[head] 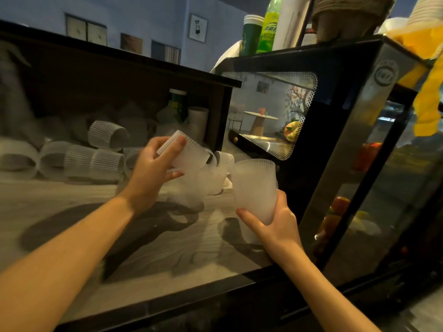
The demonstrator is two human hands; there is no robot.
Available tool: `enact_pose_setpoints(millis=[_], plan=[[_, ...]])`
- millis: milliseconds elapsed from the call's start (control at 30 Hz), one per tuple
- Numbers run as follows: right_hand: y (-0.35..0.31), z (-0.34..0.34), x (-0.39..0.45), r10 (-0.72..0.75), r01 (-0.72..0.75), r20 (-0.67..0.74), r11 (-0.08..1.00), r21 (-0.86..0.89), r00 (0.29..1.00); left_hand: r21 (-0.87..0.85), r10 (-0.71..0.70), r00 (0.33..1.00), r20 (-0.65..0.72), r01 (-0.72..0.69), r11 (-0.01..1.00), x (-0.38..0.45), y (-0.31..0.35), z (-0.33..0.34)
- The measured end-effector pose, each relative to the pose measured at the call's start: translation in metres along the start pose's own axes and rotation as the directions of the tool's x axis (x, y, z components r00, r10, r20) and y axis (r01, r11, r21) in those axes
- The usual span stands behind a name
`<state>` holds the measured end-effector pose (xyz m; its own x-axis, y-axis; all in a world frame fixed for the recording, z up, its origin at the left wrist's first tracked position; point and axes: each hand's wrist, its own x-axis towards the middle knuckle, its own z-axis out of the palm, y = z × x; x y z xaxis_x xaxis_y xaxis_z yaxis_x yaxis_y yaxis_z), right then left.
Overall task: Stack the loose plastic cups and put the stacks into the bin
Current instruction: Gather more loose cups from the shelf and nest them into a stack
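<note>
Loose cups (79,161) at counter back blurred, count unclear; display case (359,140) cut off right.

Drinks-shop or café counter: glass-fronted display fridge (359,152) holding fruit, disposable plastic cups (79,159) heaped under a dark shelf (143,65), green bottle (269,27) above.

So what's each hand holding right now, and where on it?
Left hand grips a tilted ribbed cup by its side near the rim. Right hand holds an upright cup at its base.

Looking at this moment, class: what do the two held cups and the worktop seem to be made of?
Left-hand cup and right-hand cup: likely thin frosted plastic, since they are translucent with fine ribbed walls. Worktop: matt, pale wood-grain surface, perhaps laminate; the grain lines show.
</note>
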<state>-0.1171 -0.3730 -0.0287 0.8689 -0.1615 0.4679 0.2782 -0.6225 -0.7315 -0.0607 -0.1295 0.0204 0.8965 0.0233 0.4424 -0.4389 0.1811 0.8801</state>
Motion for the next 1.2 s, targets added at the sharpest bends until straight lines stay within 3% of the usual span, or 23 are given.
enact_pose_setpoints(millis=[233, 433, 700, 867, 933, 1000, 1067, 1133, 1200], plan=[[-0.01, 0.01, 0.003, -0.124, 0.132, 0.064, 0.983, -0.132, 0.99, -0.04, 0.035, 0.999, -0.017, -0.036, 0.999, -0.008, 0.008, 0.007], [-0.016, 0.014, 0.01, -0.24, 0.262, 0.118, 0.934, -0.241, 0.964, 0.056, 0.111, 0.991, -0.077, -0.107, 0.993, -0.005, 0.007, 0.004], [-0.013, 0.025, 0.012, -0.34, 0.354, 0.099, 0.888, -0.294, 0.935, 0.203, 0.27, 0.957, 0.106, -0.286, 0.936, -0.007, 0.012, 0.007], [-0.008, 0.033, 0.006, -0.384, 0.382, 0.057, 0.869, -0.314, 0.922, 0.46, 0.308, 0.912, 0.272, -0.404, 0.791, -0.006, 0.004, 0.009], [-0.009, 0.032, 0.005, -0.371, 0.368, 0.045, 0.885, -0.287, 0.928, 0.518, 0.258, 0.888, 0.381, -0.436, 0.736, -0.013, -0.002, 0.017], [-0.009, 0.03, 0.004, -0.321, 0.318, 0.023, 0.922, -0.219, 0.947, 0.497, 0.154, 0.882, 0.446, -0.387, 0.777, -0.022, -0.006, 0.029], [-0.01, 0.028, 0.004, -0.259, 0.255, -0.005, 0.954, -0.156, 0.966, 0.422, 0.179, 0.902, 0.392, -0.349, 0.837, -0.024, -0.007, 0.035], [-0.01, 0.026, 0.005, -0.19, 0.185, -0.056, 0.98, -0.077, 0.98, 0.386, 0.284, 0.933, 0.22, -0.351, 0.853, -0.02, -0.009, 0.035], [-0.01, 0.024, 0.006, -0.111, 0.114, -0.117, 0.993, 0.014, 0.987, 0.416, 0.301, 0.953, 0.036, -0.288, 0.863, -0.015, -0.016, 0.03]])
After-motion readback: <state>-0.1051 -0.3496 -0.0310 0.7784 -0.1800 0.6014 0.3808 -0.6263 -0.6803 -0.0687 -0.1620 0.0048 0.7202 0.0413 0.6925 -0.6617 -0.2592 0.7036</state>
